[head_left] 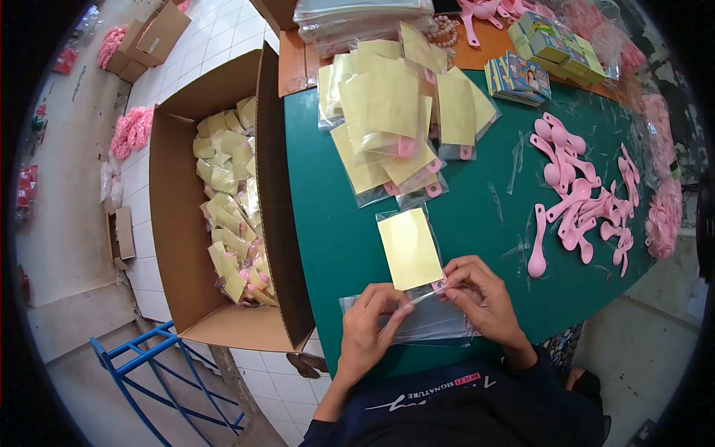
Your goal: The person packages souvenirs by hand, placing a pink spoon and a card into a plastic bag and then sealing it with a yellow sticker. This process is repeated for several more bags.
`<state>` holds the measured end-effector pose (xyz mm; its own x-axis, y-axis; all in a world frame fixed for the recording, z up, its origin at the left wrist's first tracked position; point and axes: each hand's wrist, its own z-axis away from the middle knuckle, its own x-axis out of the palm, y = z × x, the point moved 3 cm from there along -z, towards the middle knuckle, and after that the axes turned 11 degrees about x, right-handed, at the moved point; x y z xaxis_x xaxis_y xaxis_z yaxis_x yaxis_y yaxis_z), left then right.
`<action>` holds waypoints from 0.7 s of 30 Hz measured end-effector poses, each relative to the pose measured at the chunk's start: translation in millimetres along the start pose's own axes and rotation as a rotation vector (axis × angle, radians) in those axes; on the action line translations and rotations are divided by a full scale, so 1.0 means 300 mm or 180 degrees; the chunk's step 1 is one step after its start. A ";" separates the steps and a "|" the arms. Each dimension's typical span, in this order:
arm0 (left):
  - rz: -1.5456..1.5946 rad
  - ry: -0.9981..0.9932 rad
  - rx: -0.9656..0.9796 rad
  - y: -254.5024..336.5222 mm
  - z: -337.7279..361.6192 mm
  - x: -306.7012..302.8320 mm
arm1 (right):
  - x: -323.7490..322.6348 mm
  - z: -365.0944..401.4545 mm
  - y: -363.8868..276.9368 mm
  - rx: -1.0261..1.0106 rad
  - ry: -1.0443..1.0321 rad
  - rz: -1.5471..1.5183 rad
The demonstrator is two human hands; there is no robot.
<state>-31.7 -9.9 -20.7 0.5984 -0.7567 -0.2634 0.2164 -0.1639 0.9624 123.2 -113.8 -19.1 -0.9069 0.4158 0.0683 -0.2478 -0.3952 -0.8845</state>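
Observation:
Both hands pinch the near end of a clear plastic bag that lies on the green table [328, 186]. My left hand [372, 320] closes on the bag's left edge, thumb against fingers. At its right edge, my right hand [480, 298] grips the plastic beside a bit of pink. Inside the bag shows a pale yellow card [410, 249]. Under my hands lies a stack of flat clear bags [428, 328]. Beyond, several filled bags with yellow cards [383, 104] are heaped. Loose pink spoons [573, 216] lie to the right.
A tall cardboard box [175, 223] on the left holds many filled bags. Small printed card stacks [518, 78] and a pile of clear bags [357, 15] sit at the back. A blue metal frame [141, 346] stands at lower left.

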 end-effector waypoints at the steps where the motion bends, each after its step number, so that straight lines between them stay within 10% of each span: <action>1: 0.0047 0.0091 -0.0049 -0.001 -0.006 0.004 | 0.000 -0.002 0.015 0.0025 -0.0001 -0.0137; 21: 0.1267 0.0902 -0.0746 -0.041 0.008 0.056 | 0.021 -0.033 0.030 0.0410 0.0689 -0.0342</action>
<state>-26.1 -22.0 -37.0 0.8469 -0.5257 0.0800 0.0774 0.2707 0.9595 118.7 -106.6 -31.3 -0.7826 0.6208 0.0462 -0.3926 -0.4345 -0.8106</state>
